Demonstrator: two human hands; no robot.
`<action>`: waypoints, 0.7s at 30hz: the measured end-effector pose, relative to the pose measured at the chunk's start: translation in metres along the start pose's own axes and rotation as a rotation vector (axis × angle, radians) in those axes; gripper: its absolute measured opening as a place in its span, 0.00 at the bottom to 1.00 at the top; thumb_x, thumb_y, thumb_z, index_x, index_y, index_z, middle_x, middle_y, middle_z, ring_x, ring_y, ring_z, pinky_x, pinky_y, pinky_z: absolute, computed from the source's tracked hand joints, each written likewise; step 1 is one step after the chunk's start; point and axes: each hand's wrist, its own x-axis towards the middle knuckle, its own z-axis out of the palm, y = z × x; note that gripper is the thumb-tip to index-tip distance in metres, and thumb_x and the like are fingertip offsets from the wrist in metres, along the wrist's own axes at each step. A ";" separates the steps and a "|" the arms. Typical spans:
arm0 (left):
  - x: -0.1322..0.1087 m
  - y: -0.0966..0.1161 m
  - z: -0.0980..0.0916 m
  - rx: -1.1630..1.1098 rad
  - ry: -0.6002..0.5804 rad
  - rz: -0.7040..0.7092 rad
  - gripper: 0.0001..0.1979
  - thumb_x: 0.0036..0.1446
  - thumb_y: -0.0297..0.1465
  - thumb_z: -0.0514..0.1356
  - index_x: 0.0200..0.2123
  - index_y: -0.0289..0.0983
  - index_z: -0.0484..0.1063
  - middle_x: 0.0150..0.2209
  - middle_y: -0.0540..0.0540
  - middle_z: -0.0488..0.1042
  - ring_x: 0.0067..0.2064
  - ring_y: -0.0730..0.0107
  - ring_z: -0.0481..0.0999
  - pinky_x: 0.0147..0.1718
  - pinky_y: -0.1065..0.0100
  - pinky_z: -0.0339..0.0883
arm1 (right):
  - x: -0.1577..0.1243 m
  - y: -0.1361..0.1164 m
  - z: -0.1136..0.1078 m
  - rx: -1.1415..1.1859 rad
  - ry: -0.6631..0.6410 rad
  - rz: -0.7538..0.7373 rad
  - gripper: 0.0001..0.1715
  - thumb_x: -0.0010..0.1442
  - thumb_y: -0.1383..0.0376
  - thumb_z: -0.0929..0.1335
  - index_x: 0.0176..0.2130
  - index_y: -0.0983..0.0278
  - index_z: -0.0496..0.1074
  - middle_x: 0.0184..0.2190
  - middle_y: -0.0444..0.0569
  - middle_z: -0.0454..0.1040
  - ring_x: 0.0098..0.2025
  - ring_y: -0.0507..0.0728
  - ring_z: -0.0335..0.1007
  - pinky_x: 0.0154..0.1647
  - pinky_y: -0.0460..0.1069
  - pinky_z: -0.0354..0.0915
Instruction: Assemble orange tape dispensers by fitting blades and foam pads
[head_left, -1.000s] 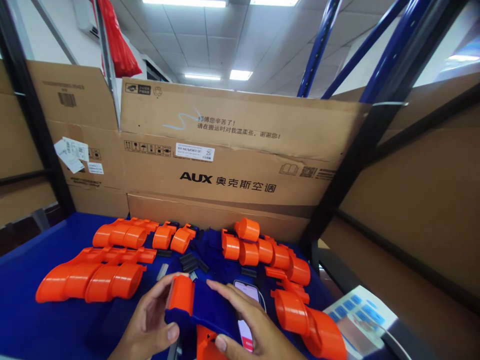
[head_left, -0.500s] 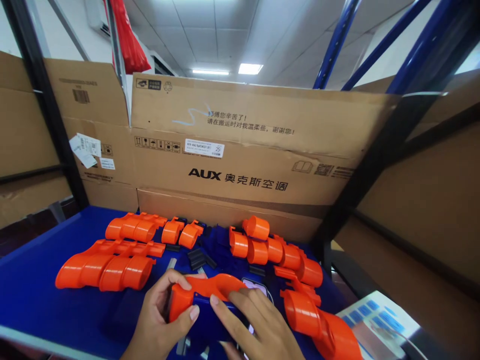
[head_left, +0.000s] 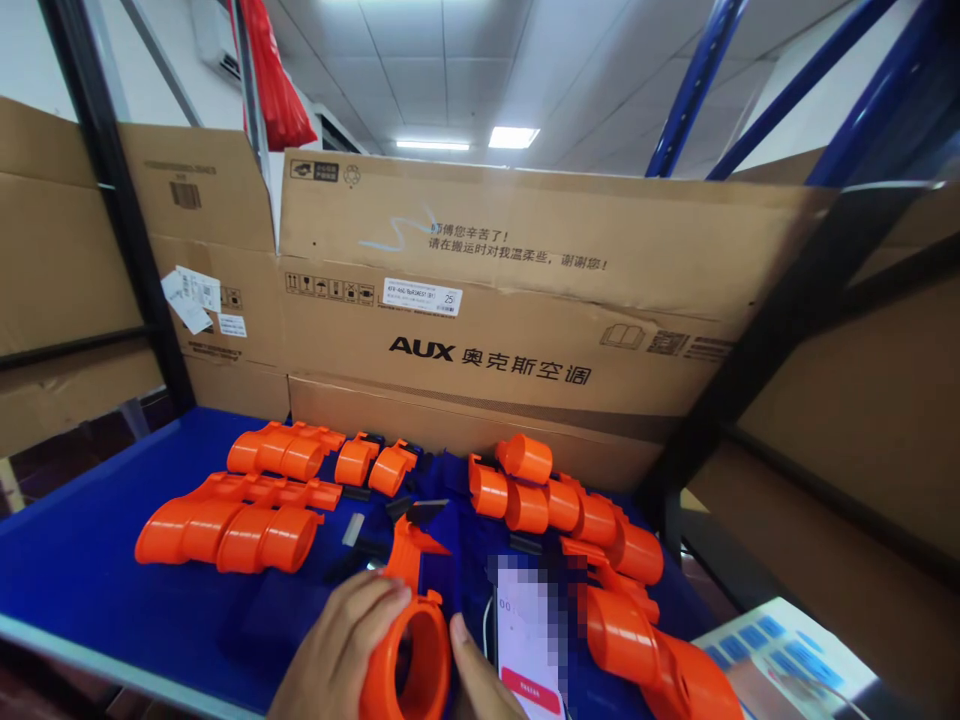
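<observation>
An orange plastic part with a round ring opening [head_left: 415, 660] is held low in front of me, its ring facing me and a flat tab standing up behind. My left hand [head_left: 337, 650] wraps round its left side, fingers over the top. On the other side my right hand [head_left: 484, 680] presses against the ring's right edge; most of that hand is cut off by the lower frame edge. A dark blue piece [head_left: 439, 574] shows against the tab. Just right of my hands lies a phone [head_left: 521, 630] with a lit screen, partly pixelated.
Rows of similar orange parts lie on the blue tabletop [head_left: 82, 530], at left [head_left: 232, 535] and right [head_left: 592, 520]. Dark strips [head_left: 360, 550] lie midway. A cardboard wall [head_left: 480, 320] closes the back, and a white and blue printed box [head_left: 780, 650] stands at the right.
The orange part has been turned so its ring opening now faces me, and it sits lower. My right hand has moved down off its top, uncovering the phone. The view has shifted slightly left.
</observation>
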 end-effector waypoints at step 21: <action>0.039 -0.117 -0.101 0.427 -0.422 -0.126 0.39 0.52 0.34 0.64 0.67 0.37 0.58 0.63 0.31 0.72 0.62 0.38 0.71 0.62 0.40 0.58 | 0.017 -0.050 -0.016 -0.479 0.029 -0.137 0.30 0.69 0.42 0.59 0.48 0.54 0.80 0.55 0.48 0.77 0.62 0.66 0.66 0.70 0.63 0.50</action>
